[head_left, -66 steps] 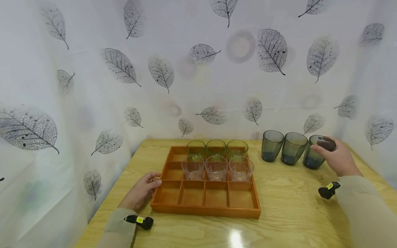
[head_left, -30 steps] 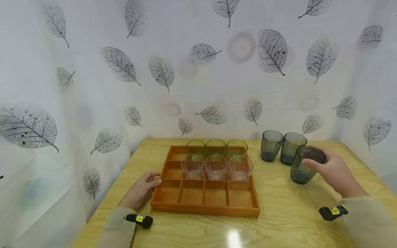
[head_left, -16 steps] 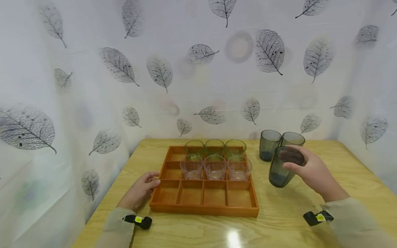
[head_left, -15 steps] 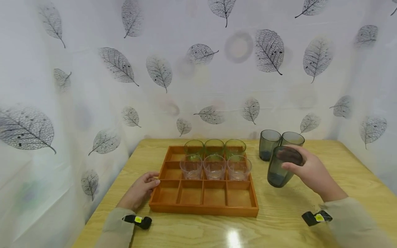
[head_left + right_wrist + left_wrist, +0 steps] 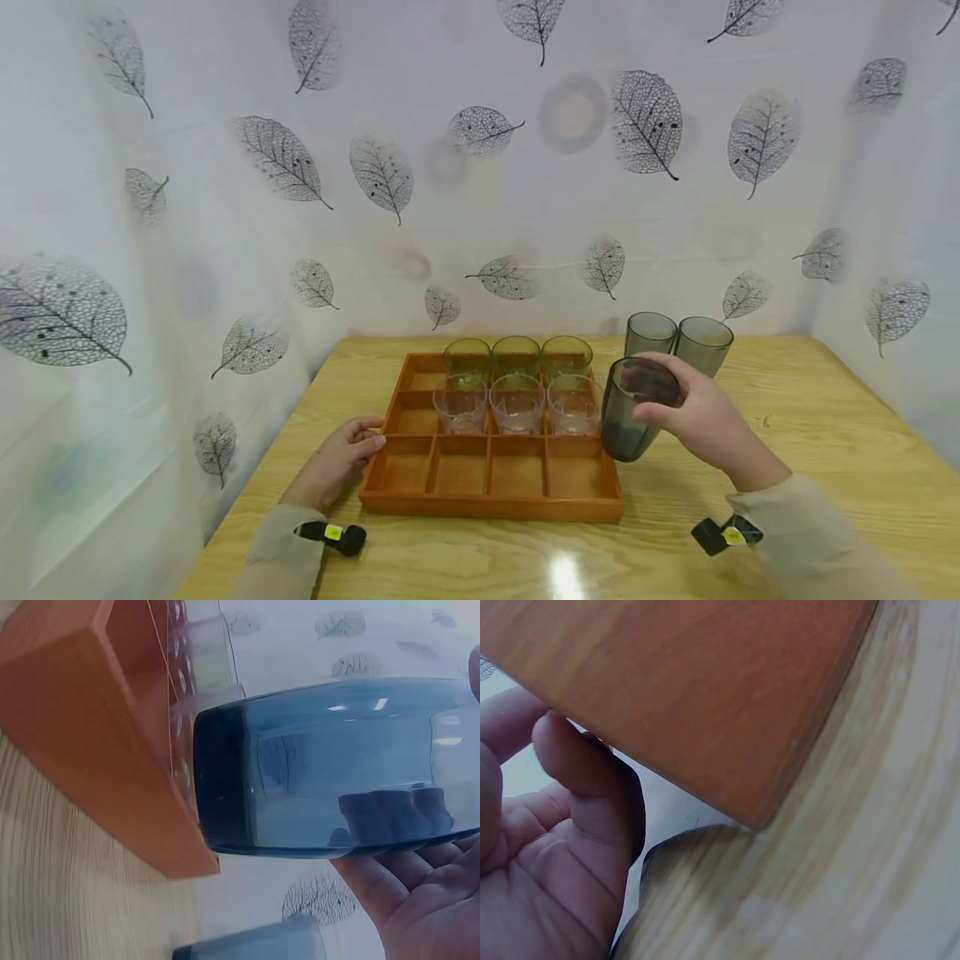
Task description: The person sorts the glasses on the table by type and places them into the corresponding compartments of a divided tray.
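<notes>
In the head view my right hand [image 5: 701, 417] grips a smoky grey-blue glass [image 5: 628, 417] between thumb and fingers. The glass tilts, its base overlapping the right wall of the wooden divided tray [image 5: 491, 507]. From the right wrist, the dark thick base of that glass [image 5: 221, 780] shows close to the tray wall [image 5: 97, 750]. At the tray's left side, my left hand [image 5: 337, 462] holds the rim with thumb and fingertips. The left wrist view shows the thumb [image 5: 577, 757] at the edge of the tray's outer wall [image 5: 682, 697].
Three green glasses [image 5: 516, 354] occupy the tray's back row. Three clear glasses [image 5: 517, 408] stand in the middle row, with a bare front row [image 5: 517, 471] of compartments. Behind my right hand, two more smoky glasses [image 5: 705, 337] stand on the wooden table [image 5: 810, 400]. A leaf-print curtain [image 5: 420, 250] hangs behind.
My right hand has lifted the rightmost smoky glass from its row and carried it left, past the other two, to the tray's right edge. The left hand has stayed at the tray.
</notes>
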`<action>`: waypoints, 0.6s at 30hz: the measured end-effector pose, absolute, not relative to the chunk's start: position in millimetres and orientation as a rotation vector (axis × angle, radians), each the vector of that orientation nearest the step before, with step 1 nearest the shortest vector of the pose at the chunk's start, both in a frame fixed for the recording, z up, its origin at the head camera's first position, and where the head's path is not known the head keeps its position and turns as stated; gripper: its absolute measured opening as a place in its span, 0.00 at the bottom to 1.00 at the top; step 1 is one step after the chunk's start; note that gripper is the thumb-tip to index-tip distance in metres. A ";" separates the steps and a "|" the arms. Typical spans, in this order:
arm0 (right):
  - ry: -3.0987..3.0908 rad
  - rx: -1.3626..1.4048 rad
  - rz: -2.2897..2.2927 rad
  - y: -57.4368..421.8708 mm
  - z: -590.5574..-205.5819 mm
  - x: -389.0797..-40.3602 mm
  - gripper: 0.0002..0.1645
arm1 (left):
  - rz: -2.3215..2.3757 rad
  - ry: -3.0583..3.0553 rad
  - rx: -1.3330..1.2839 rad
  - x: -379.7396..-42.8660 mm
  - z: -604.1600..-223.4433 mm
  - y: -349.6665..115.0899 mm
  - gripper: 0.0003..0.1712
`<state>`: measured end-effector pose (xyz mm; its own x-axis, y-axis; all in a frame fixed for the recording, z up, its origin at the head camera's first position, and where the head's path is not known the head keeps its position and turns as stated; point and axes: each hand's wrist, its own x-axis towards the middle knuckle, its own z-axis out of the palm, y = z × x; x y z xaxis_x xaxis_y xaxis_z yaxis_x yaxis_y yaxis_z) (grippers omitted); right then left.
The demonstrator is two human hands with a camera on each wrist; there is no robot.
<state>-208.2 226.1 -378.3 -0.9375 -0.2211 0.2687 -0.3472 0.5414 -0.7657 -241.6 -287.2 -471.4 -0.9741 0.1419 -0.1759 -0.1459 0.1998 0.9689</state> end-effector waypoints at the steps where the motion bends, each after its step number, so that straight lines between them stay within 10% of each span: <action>1: -2.631 0.496 1.380 222.0 -378.1 -208.3 0.42 | 1.858 2.242 -0.008 -241.7 -471.3 -287.3 0.30; 18: -2.548 0.699 1.640 136.5 -377.7 -213.8 0.46 | 1.858 2.244 -0.025 -243.2 -473.2 -288.0 0.28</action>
<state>-213.8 136.5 -377.7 -0.8985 -0.3513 0.2631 -0.3850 0.3429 -0.8569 -243.2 -288.0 -473.2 -0.9740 0.1313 -0.1846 -0.1569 0.1967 0.9678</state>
